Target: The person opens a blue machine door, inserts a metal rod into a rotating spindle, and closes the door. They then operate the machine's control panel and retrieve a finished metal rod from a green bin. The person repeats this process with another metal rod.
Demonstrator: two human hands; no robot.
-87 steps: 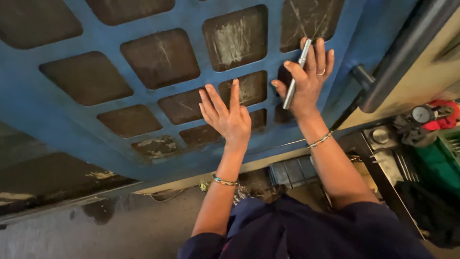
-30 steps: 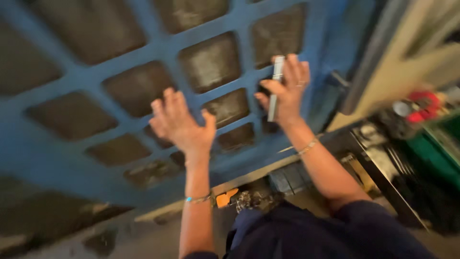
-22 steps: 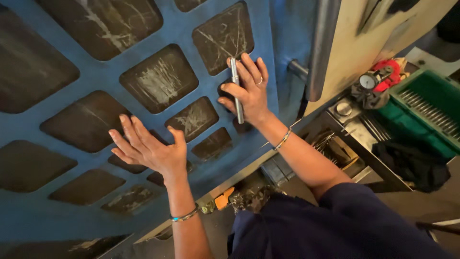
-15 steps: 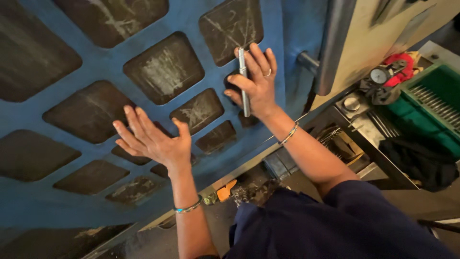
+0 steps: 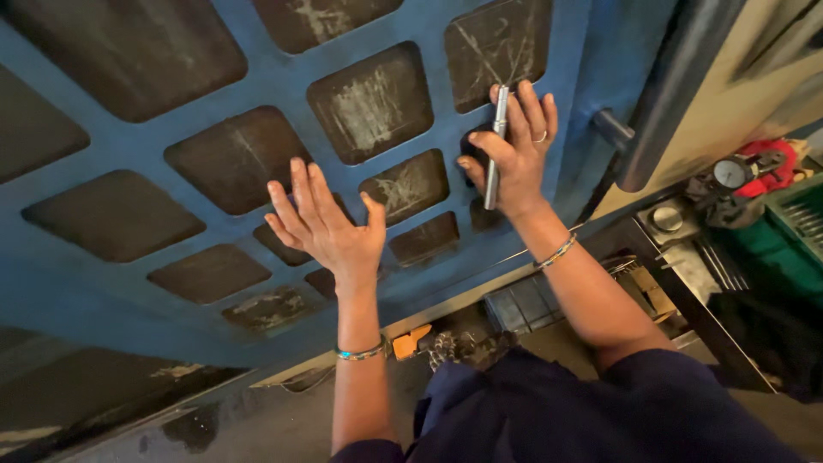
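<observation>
My left hand (image 5: 330, 227) lies spread flat on the blue ribbed panel (image 5: 257, 120); up-right of it, my right hand (image 5: 514, 154) pins what looks like a metal rod (image 5: 495, 146), upright, against the panel.

Left hand (image 5: 330, 227) flat, fingers spread, palm against large blue-painted metal door with recessed dark square panels (image 5: 129, 291). Right hand (image 5: 513, 150) also against door, thumb pinning a slim silver metal rod (image 5: 495, 146) upright across the palm. Beaded bracelets on both wrists. Grey cylindrical door handle (image 5: 664, 94) at right. Red gauge tool (image 5: 754, 167) beyond.
</observation>
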